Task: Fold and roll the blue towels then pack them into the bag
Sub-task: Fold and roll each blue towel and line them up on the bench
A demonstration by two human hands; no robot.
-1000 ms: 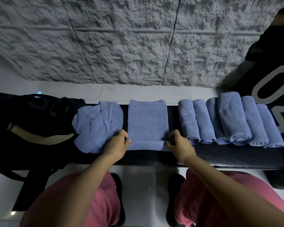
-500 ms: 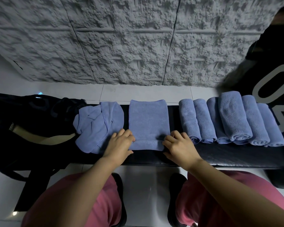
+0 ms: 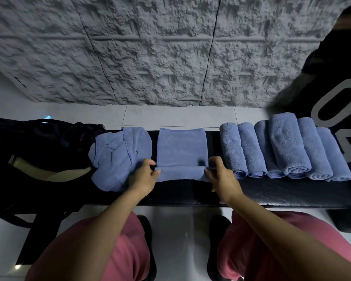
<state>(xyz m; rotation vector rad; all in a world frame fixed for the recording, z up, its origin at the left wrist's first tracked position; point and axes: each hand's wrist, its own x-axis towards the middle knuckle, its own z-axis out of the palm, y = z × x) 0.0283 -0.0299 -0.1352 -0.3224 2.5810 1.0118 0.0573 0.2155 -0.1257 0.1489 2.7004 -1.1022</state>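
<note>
- The folded towel (image 3: 181,147) lies flat on the black bench (image 3: 272,193), at its middle, directly ahead of the person.
- Its long axis runs from the near edge of the bench toward the wall. The stitched far hem points at the wall.
- The near end of the folded towel is turned up into a short roll. The axis of this roll runs left to right, parallel to the front edge of the bench and across the towel's long axis.
- The left hand (image 3: 144,176) grips the left end of the roll, fingers curled over the top and thumb at the near side.
- The right hand (image 3: 221,177) grips the right end of the roll in the same manner, fingers bent over the cloth.
- The loose towel (image 3: 118,159) lies crumpled just to the left of the folded towel, partly under the left hand.
- The black bag (image 3: 28,159) sits at the far left, touching the loose towel.
- The rolled towels (image 3: 282,151) lie side by side at the right, apart from the folded towel. Their long axes run near to far, and their spiral ends face the person. One rests on top of its neighbours.
</note>
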